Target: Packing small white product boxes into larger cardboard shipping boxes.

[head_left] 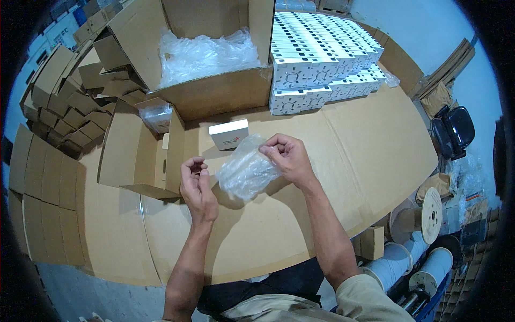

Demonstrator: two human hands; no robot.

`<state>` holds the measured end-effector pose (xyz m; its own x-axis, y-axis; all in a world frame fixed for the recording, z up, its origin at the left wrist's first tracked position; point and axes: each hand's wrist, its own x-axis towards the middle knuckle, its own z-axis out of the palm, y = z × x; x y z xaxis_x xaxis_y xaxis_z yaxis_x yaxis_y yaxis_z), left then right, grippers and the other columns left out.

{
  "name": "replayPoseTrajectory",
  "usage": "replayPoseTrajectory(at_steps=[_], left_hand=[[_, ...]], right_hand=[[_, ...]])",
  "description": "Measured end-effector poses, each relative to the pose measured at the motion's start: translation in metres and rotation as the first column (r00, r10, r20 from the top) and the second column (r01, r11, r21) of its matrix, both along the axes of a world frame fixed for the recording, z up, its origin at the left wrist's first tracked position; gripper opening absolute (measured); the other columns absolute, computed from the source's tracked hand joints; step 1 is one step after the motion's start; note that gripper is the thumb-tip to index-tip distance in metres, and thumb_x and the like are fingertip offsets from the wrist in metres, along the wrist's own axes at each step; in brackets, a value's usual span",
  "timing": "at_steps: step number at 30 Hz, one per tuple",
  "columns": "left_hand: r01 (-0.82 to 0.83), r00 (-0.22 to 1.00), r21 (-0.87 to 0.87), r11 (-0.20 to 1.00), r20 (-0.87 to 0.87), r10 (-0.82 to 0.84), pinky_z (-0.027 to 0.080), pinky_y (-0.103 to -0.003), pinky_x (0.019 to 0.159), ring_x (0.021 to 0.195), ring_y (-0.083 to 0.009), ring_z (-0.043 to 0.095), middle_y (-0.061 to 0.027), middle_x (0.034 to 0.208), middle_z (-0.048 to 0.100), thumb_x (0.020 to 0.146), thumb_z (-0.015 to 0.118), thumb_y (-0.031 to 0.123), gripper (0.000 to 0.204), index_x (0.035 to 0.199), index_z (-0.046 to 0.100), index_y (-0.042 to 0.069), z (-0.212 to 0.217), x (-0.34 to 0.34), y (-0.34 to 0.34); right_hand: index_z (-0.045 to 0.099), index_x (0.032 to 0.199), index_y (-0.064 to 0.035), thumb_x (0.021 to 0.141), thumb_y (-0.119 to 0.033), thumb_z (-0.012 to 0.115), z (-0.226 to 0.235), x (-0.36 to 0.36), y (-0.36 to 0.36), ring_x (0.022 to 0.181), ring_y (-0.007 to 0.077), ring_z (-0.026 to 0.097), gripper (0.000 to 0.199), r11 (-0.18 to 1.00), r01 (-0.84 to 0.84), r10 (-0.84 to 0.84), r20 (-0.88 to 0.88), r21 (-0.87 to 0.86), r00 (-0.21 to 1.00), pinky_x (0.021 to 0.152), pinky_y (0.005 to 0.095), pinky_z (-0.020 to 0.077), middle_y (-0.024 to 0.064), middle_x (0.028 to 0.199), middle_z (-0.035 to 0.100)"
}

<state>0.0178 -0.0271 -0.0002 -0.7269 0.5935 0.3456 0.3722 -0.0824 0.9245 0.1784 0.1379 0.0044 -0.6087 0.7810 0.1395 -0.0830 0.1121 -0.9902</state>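
Note:
My right hand [290,161] pinches the upper right corner of a clear bubble-wrap bag [248,170] between thumb and fingertips. The bag hangs over the table and looks flat, with light passing through it. My left hand [199,191] is just left of the bag, palm turned inward. Its fingers are loosely curled, the thumb stands apart from them, and nothing shows in its grasp. Behind the bag, a small white box [229,135] with a red mark stands on the cardboard-covered table [348,161].
An open carton [137,155] left of my hand contains a wrapped item [156,116]. Behind it, a larger carton [222,88] holds more clear wrap [206,58]. Patterned white boxes [306,72] are stacked at the back right. Folded cartons [45,201] line the left; spools [431,214] stand right.

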Motion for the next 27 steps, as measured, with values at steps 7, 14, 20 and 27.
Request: replayPoseTrajectory(at_steps=[7, 14, 20, 27], left_hand=[[0.168, 0.983, -0.317, 0.934, -0.020, -0.184, 0.050, -0.030, 0.069, 0.074, -0.0123, 0.059, -0.0085, 0.087, 0.069, 0.095, 0.067, 0.018, 0.026, 0.112, 0.065, -0.001, 0.019, 0.014, 0.001], [-0.068, 0.997, -0.137, 0.988, 0.035, 0.073, 0.045, -0.032, 0.060, 0.064, -0.0115, 0.052, -0.0034, 0.069, 0.054, 0.106, 0.052, 0.022, 0.028, 0.090, 0.058, 0.000, 0.003, 0.004, 0.012], [-0.209, 0.977, -0.055, 0.976, -0.063, 0.206, 0.043, -0.036, 0.062, 0.065, -0.0198, 0.048, -0.0101, 0.071, 0.053, 0.107, 0.046, 0.024, 0.030, 0.091, 0.054, 0.000, -0.002, -0.002, 0.011], [-0.228, 0.972, -0.034, 0.973, -0.074, 0.225, 0.045, -0.038, 0.066, 0.070, -0.0228, 0.050, -0.0128, 0.075, 0.054, 0.108, 0.044, 0.023, 0.030, 0.093, 0.054, -0.002, -0.004, 0.000, 0.013]], right_hand=[[0.071, 0.095, -0.0011, 0.087, -0.011, 0.079, 0.007, -0.002, -0.008, 0.066, 0.0020, 0.052, 0.015, 0.975, -0.212, 0.190, 0.249, 0.066, 0.950, 0.059, 0.0207, 0.0430, -0.0040, 0.072, 0.062], [0.052, 0.119, -0.0041, 0.081, -0.020, 0.086, -0.004, -0.020, -0.029, 0.071, 0.0082, 0.058, 0.054, 0.962, -0.133, 0.129, -0.034, -0.240, 0.991, 0.060, 0.0268, 0.0501, 0.0004, 0.087, 0.060], [0.068, 0.105, 0.0029, 0.089, -0.015, 0.077, 0.011, -0.020, -0.037, 0.072, 0.0068, 0.059, 0.026, 0.924, -0.344, 0.376, 0.248, -0.165, 0.893, 0.060, 0.0257, 0.0489, 0.0020, 0.085, 0.067], [0.066, 0.096, -0.0020, 0.088, -0.006, 0.076, 0.031, 0.008, -0.017, 0.069, 0.0045, 0.054, 0.013, 0.813, -0.423, 0.524, 0.185, -0.400, 0.831, 0.059, 0.0217, 0.0443, -0.0042, 0.078, 0.060]])
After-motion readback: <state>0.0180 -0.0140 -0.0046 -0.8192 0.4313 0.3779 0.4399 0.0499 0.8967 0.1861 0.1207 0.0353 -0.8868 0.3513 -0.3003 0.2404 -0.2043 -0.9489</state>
